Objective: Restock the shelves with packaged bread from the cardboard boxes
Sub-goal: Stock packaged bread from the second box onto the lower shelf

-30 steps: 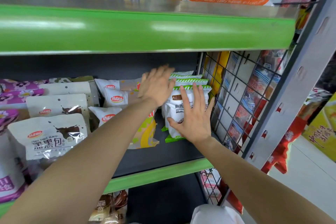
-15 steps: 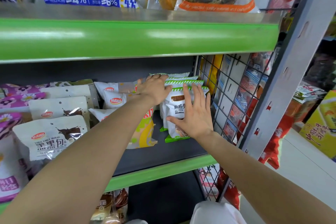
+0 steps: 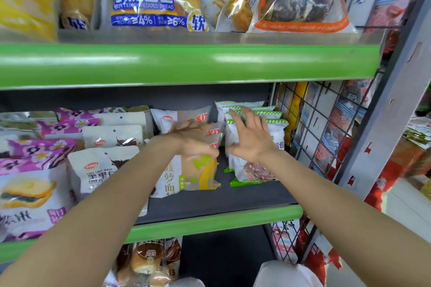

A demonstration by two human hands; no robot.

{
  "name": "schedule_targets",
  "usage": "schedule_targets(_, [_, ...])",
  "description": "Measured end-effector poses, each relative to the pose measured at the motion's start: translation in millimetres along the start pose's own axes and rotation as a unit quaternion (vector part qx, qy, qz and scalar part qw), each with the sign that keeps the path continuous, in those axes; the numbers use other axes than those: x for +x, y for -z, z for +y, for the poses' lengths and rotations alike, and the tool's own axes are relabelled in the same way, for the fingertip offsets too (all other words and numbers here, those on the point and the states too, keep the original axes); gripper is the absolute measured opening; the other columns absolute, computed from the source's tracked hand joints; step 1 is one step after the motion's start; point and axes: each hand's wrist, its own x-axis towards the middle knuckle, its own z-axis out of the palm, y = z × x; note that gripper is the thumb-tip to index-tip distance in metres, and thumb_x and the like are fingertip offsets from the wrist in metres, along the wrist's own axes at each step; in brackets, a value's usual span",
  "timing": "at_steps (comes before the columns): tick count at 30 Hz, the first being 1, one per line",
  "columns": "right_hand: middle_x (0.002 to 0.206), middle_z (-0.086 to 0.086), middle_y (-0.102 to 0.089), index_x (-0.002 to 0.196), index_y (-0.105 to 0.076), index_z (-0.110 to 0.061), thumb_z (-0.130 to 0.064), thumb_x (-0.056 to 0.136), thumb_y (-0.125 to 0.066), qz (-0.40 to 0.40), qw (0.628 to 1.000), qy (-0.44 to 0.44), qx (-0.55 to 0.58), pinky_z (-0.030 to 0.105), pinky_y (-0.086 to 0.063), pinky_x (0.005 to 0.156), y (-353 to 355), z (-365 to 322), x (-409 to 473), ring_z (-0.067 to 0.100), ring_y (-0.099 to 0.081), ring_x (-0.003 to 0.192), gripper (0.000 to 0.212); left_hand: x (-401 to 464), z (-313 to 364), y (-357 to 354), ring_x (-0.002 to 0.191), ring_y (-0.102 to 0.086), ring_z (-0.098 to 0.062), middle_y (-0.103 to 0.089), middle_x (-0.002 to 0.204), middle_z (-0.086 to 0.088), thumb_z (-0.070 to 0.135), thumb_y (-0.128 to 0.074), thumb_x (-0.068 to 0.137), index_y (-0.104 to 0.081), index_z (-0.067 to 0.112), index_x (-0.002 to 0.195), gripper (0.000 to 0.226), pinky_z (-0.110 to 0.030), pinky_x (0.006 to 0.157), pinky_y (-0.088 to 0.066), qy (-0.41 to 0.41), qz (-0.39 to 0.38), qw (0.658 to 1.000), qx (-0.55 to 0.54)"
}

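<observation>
Both my arms reach into the middle green-edged metal shelf point(image 3: 210, 221). My right hand point(image 3: 250, 140) is spread open, fingers splayed, palm just in front of the row of white, green-striped bread packets point(image 3: 256, 170) standing upright at the shelf's right end beside the black wire grid panel point(image 3: 314, 128); its grip holds nothing. My left hand point(image 3: 194, 140) curls loosely over the white and yellow pineapple-bread packet point(image 3: 196, 177); whether it actually grips it, I cannot tell.
</observation>
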Motion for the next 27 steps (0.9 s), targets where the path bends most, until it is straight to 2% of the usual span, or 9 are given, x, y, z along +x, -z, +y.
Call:
schedule_targets(1, [0.156, 0.009, 0.004, 0.151, 0.006, -0.026, -0.048, 0.074, -0.068, -0.027, 1.0, 0.004, -0.002, 0.048, 0.007, 0.118, 0.6, 0.7, 1.6, 0.026, 0.007, 0.146, 0.109, -1.5, -7.2, -2.3, 0.147, 0.007, -0.017, 0.0, 0.159, 0.007, 0.057, -0.064, 0.074, -0.001, 0.039, 0.149, 0.1, -0.043, 0.116, -0.005, -0.001, -0.033, 0.999, 0.009])
schedule_targets(3, [0.156, 0.009, 0.012, 0.149, 0.015, -0.026, -0.046, 0.071, -0.073, -0.062, 0.998, 0.017, -0.03, 0.05, 0.008, 0.117, 2.9, 3.2, 4.8, 0.026, 0.014, 0.146, 0.119, 0.2, -19.1, -10.5, 0.145, 0.017, -0.016, 0.01, 0.158, 0.01, 0.061, -0.076, 0.059, 0.009, 0.039, 0.148, 0.124, -0.047, 0.116, -0.001, -0.003, -0.05, 0.998, 0.048])
schedule_targets(6, [0.157, 0.007, 0.008, 0.149, 0.015, -0.024, -0.046, 0.073, -0.073, -0.055, 0.996, 0.032, -0.064, 0.05, 0.006, 0.117, 3.9, 8.2, 8.5, 0.025, 0.011, 0.146, 0.118, 7.4, -27.2, -24.7, 0.145, 0.018, -0.018, 0.007, 0.158, 0.008, 0.061, -0.081, 0.049, 0.009, 0.038, 0.148, 0.136, -0.056, 0.113, 0.009, -0.014, -0.01, 0.997, 0.073])
schedule_targets(10, [0.156, 0.005, -0.003, 0.15, 0.007, -0.022, -0.048, 0.078, -0.067, 0.0, 0.997, 0.035, -0.069, 0.046, -0.001, 0.118, -4.7, 8.6, 12.4, 0.023, 0.002, 0.147, 0.106, 11.0, -31.7, -26.2, 0.146, 0.011, -0.017, 0.0, 0.158, 0.007, 0.061, -0.081, 0.049, 0.004, 0.035, 0.15, 0.134, -0.056, 0.114, 0.008, -0.027, 0.03, 0.998, 0.053])
schedule_targets(14, [0.156, 0.005, -0.008, 0.151, 0.002, -0.02, -0.041, 0.083, -0.062, 0.039, 0.997, 0.031, -0.063, 0.042, -0.006, 0.119, -12.9, 5.5, 12.7, 0.023, -0.002, 0.146, 0.096, 13.3, -34.3, -26.9, 0.146, 0.006, -0.017, -0.002, 0.158, 0.007, 0.063, -0.08, 0.048, 0.002, 0.034, 0.15, 0.134, -0.055, 0.115, 0.004, -0.032, 0.04, 0.997, 0.051])
schedule_targets(18, [0.155, 0.006, -0.011, 0.151, -0.001, -0.016, -0.032, 0.085, -0.062, 0.047, 0.998, 0.039, -0.032, 0.034, -0.01, 0.119, -14.1, 0.6, 13.0, 0.023, -0.005, 0.146, 0.091, 12.4, -34.2, -28.3, 0.146, 0.003, -0.018, -0.004, 0.157, 0.007, 0.064, -0.079, 0.049, 0.002, 0.032, 0.15, 0.133, -0.055, 0.116, 0.001, -0.037, 0.047, 0.997, 0.053])
schedule_targets(22, [0.156, 0.006, -0.009, 0.151, -0.003, -0.013, -0.034, 0.086, -0.059, 0.041, 0.998, 0.043, 0.0, 0.034, -0.006, 0.12, -12.4, -9.8, 12.5, 0.023, -0.003, 0.146, 0.088, 7.8, -31.8, -30.8, 0.146, 0.006, -0.017, -0.003, 0.158, 0.008, 0.067, -0.076, 0.052, 0.004, 0.033, 0.15, 0.131, -0.054, 0.116, 0.003, -0.031, 0.047, 0.996, 0.064])
schedule_targets(25, [0.155, 0.007, -0.014, 0.151, -0.01, -0.012, -0.027, 0.087, -0.055, 0.065, 0.995, 0.068, 0.023, 0.033, -0.006, 0.12, -4.8, -21.9, 9.4, 0.023, -0.009, 0.145, 0.079, -1.4, -27.8, -23.1, 0.146, 0.003, -0.015, -0.006, 0.158, 0.009, 0.066, -0.071, 0.061, -0.004, 0.033, 0.15, 0.116, -0.047, 0.118, 0.001, -0.031, 0.05, 0.997, 0.059])
schedule_targets(27, [0.153, 0.006, -0.02, 0.149, -0.018, -0.013, -0.015, 0.085, -0.054, 0.074, 0.992, 0.079, 0.059, 0.031, -0.013, 0.118, 7.4, -32.2, 10.2, 0.023, -0.017, 0.142, 0.074, -9.6, -25.6, -13.6, 0.144, -0.011, -0.016, -0.018, 0.156, 0.007, 0.061, -0.063, 0.073, -0.018, 0.032, 0.148, 0.092, -0.039, 0.119, -0.008, -0.03, 0.104, 0.993, 0.048])
